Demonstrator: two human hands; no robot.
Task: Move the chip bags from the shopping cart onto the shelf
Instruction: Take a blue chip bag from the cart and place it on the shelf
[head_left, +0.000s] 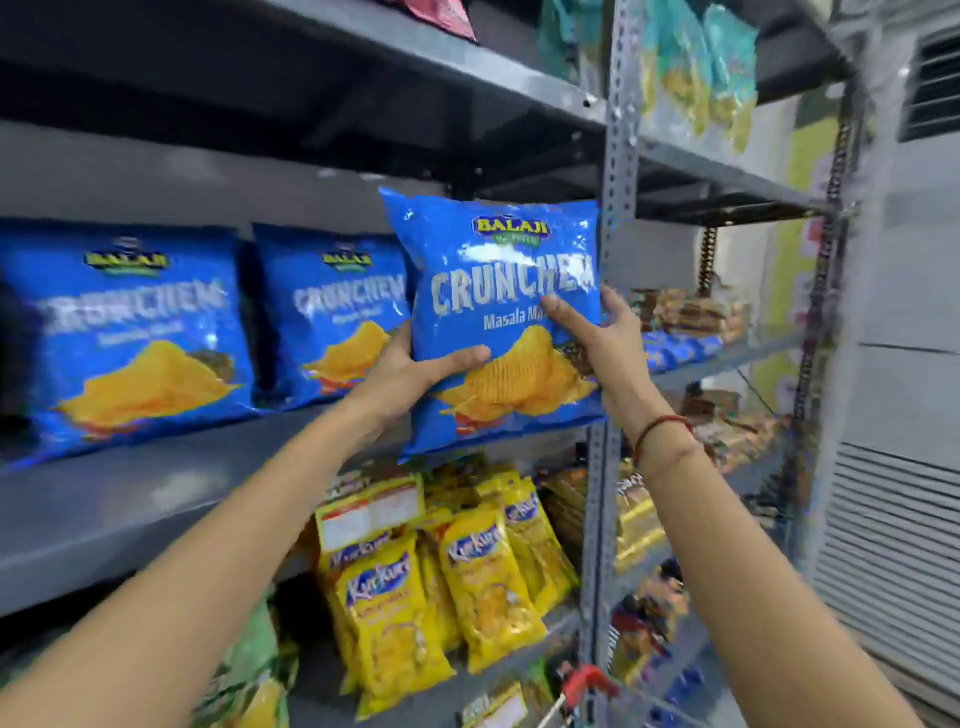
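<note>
Both hands, left (410, 371) and right (597, 332), clasp blue bag (498, 291) upright at shelf (130, 499) front edge, arms outstretched; two matching bags (332, 312) stand left, upright post (618, 156) right.

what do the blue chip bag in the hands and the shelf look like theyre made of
Blue chip bag: glossy plastic film, judging by the white glare and crinkles across its print. Shelf: probably grey painted metal with a matte finish; its upright has punched holes.

Grey metal shelf (156, 499), stocked.
Two blue chip bags (124, 332) (332, 312) upright on it; yellow packs (441, 587) on the tier below.
</note>
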